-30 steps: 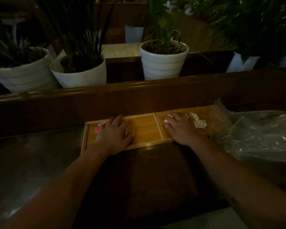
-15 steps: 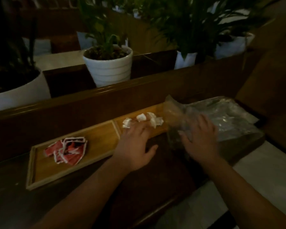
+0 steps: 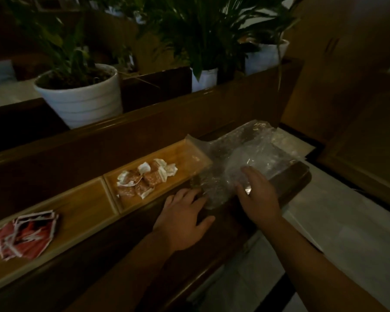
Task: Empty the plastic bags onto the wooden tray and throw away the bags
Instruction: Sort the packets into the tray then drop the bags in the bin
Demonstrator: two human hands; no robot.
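Plastic bags (image 3: 245, 158) lie crumpled at the right end of the wooden tray (image 3: 88, 199), one edge draped over it. I have my right hand (image 3: 256, 194) flat on the film, fingers spread, nothing pinched. My left hand (image 3: 185, 219) rests open on the counter (image 3: 113, 262) just beside. Both packet piles, red (image 3: 23, 237) and brown (image 3: 144, 179), sit in separate compartments. Dragging the clingy film across the tray could, I judge, sweep brown packets off.

Wooden tray (image 3: 86, 200): pale, smooth, satin. Plastic bags (image 3: 252, 158): clear, crinkled, glossy. Worktop (image 3: 113, 264): dark polished wood. Plant pot (image 3: 81, 102): white, ribbed, glazed.
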